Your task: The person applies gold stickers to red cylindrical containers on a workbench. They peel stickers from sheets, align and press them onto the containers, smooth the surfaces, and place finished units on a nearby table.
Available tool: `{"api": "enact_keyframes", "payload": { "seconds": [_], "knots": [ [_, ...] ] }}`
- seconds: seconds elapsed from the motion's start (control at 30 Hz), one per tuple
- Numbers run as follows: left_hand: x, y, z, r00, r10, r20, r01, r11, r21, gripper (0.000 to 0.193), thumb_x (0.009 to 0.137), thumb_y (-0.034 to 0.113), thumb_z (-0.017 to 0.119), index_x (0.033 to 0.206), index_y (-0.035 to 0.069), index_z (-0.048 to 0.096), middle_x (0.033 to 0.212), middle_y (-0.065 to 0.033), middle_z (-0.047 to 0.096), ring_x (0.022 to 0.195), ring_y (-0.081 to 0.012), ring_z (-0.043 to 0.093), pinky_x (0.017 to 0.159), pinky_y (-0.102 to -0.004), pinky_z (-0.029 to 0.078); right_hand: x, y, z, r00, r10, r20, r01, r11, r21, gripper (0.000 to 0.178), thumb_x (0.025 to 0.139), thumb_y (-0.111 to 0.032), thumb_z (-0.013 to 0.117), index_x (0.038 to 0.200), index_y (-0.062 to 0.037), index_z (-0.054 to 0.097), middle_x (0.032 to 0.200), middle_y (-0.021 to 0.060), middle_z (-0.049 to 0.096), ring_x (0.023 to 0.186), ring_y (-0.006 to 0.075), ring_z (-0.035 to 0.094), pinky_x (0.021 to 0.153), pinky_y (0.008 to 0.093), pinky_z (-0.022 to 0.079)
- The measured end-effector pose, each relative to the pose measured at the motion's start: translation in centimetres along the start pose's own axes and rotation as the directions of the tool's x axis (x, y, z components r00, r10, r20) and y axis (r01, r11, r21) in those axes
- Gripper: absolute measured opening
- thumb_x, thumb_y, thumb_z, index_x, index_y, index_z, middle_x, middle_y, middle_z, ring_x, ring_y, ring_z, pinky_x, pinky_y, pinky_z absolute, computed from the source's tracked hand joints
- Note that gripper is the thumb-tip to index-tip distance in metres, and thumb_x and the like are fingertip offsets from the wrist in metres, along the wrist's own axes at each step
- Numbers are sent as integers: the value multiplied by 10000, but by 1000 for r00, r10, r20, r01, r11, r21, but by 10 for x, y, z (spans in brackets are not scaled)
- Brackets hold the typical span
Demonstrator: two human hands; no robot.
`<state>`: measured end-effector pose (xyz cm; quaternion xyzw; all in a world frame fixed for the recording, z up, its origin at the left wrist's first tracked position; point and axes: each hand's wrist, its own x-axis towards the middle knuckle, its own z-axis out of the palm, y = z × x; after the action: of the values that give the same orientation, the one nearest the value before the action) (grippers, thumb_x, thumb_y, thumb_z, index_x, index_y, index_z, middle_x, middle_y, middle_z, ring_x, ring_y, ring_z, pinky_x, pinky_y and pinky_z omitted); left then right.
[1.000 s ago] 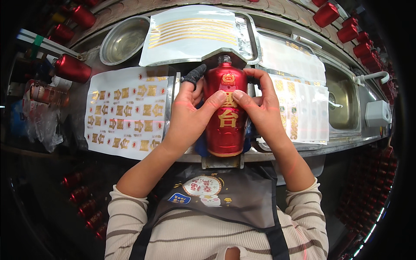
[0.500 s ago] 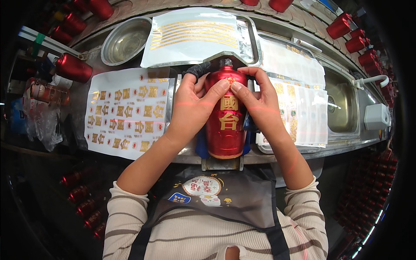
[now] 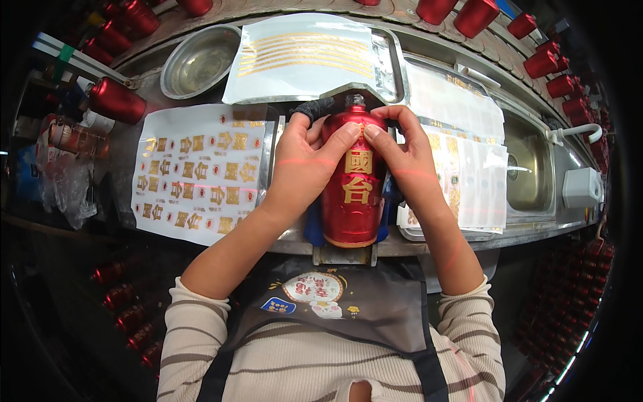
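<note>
A glossy red bottle [image 3: 349, 218] with a clear neck lies in front of me on a blue-padded metal holder [image 3: 325, 254], its base toward me. Large gold characters run down its face. My left hand [image 3: 305, 161] wraps its left shoulder, a black cover [image 3: 313, 109] on the index finger. From the other side my right hand [image 3: 407, 154] grips the right shoulder. Both thumb tips press side by side on the upper front, above the gold characters, over a small gold mark mostly hidden beneath them.
A sheet of gold decals [image 3: 194, 171] lies at left, with a sheet of gold stripes [image 3: 305, 57] behind the bottle. Stacked decal sheets [image 3: 479, 181] sit at right, beside a sink [image 3: 529, 167]. A metal bowl [image 3: 201, 63] stands back left. Red bottles [image 3: 477, 17] line the far slatted conveyor.
Both hands stay on the bottle, thumbs still together at nearly the same spot. Along the far conveyor the red bottles have shifted. The whole view has moved slightly.
</note>
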<state>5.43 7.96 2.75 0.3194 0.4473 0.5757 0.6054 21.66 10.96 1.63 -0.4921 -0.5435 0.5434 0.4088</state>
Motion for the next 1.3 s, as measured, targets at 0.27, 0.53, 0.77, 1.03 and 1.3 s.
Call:
{"api": "enact_keyframes", "payload": {
  "seconds": [0.27, 0.53, 0.77, 1.03, 1.3],
  "knots": [
    [1, -4, -3, 1000, 1, -7, -1, 1000, -9, 341, 932, 119, 720, 1095, -35, 464, 1151, -181, 676, 1011, -162, 670, 848, -282, 571, -1, 0, 2, 1000, -1, -2, 1, 1000, 15, 388, 902, -228, 740, 1170, -13, 560, 1084, 98, 641, 711, 75, 625, 606, 212, 498],
    [1, -6, -2, 1000, 1, -18, -1, 1000, -1, 348, 936, 137, 722, 1114, -41, 482, 1173, -181, 671, 1030, -151, 657, 867, -279, 562, -4, -5, 2, 1000, 23, -6, -23, 999, 33, 353, 919, -198, 712, 1177, -17, 553, 1009, 91, 663, 695, 75, 619, 607, 209, 493],
    [0, -5, -5, 1000, 0, -8, 0, 1000, -30, 331, 946, 128, 707, 1136, -44, 497, 1201, -184, 662, 1054, -150, 648, 885, -278, 555, -6, -5, 2, 999, 43, 12, -43, 999, 29, 400, 890, -201, 738, 1187, -15, 547, 1070, 107, 643, 686, 86, 632, 581, 212, 487],
    [4, -5, -6, 1000, 2, -20, -1, 1000, 30, 379, 920, 159, 744, 1115, -57, 500, 1156, -179, 677, 1024, -153, 659, 864, -275, 558, -3, -3, -1, 999, 32, 28, -32, 999, 17, 388, 889, -208, 737, 1178, -18, 560, 1092, 104, 628, 720, 80, 625, 580, 218, 489],
    [11, -4, -1, 998, 57, -2, -56, 993, 104, 465, 867, 203, 802, 1092, -86, 517, 1076, -188, 699, 962, -171, 685, 818, -283, 572, 0, 2, -2, 998, -50, 34, 50, 999, -6, 371, 917, -239, 714, 1176, -16, 568, 1019, 93, 665, 746, 83, 627, 625, 225, 504]
  ]
}}
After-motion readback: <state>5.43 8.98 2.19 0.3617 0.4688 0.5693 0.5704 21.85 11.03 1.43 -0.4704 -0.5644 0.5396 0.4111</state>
